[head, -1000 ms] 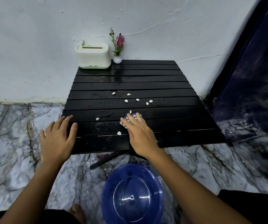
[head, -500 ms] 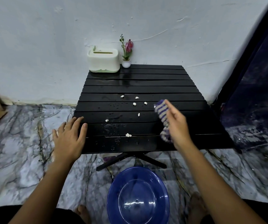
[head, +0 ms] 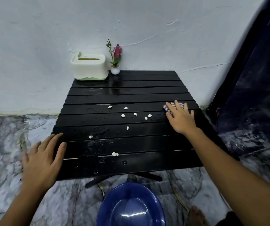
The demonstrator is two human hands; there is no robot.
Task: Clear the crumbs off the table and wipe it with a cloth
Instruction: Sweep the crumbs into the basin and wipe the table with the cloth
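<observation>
A low black slatted table (head: 131, 95) stands against the wall, wet with droplets. Several white crumbs (head: 123, 115) lie scattered across its middle, and one larger crumb (head: 114, 154) sits near the front edge. My right hand (head: 180, 119) presses flat on a blue-and-white striped cloth (head: 174, 105) at the table's right side, level with the far crumbs. The hand hides most of the cloth. My left hand (head: 43, 160) rests open, fingers spread, on the front left corner of the table.
A cream tissue box (head: 88, 67) and a small potted pink flower (head: 115, 62) stand at the table's back left. A blue plastic basin (head: 131, 207) sits on the marble floor below the front edge. A dark curtain (head: 253, 79) hangs at right.
My right hand lifted the cloth from the front middle of the table, carried it right and farther back, and now presses it flat there. The left hand stayed at the corner.
</observation>
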